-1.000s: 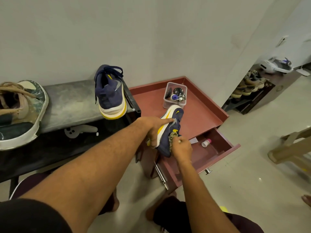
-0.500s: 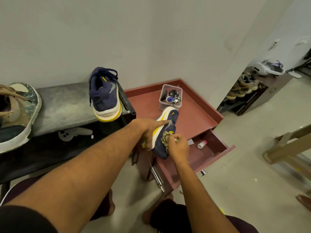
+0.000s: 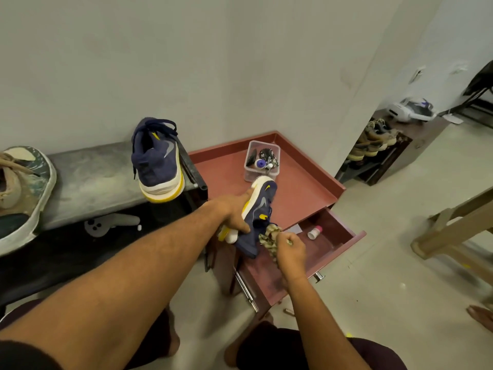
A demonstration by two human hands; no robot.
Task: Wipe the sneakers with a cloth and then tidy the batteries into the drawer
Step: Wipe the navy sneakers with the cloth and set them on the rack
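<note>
Your left hand (image 3: 232, 213) grips the navy sneaker with white-and-yellow sole (image 3: 262, 209) by its sole, over the front edge of the red-brown cabinet top (image 3: 301, 193) and above the open drawer (image 3: 336, 228). A grey swoosh marks the sneaker's side. Your right hand (image 3: 290, 249) clenches the crumpled olive patterned cloth (image 3: 268, 235) against the sneaker's upper, fingertips hidden. The contents of the clear plastic box (image 3: 249, 168) near the back edge are hard to make out.
</note>
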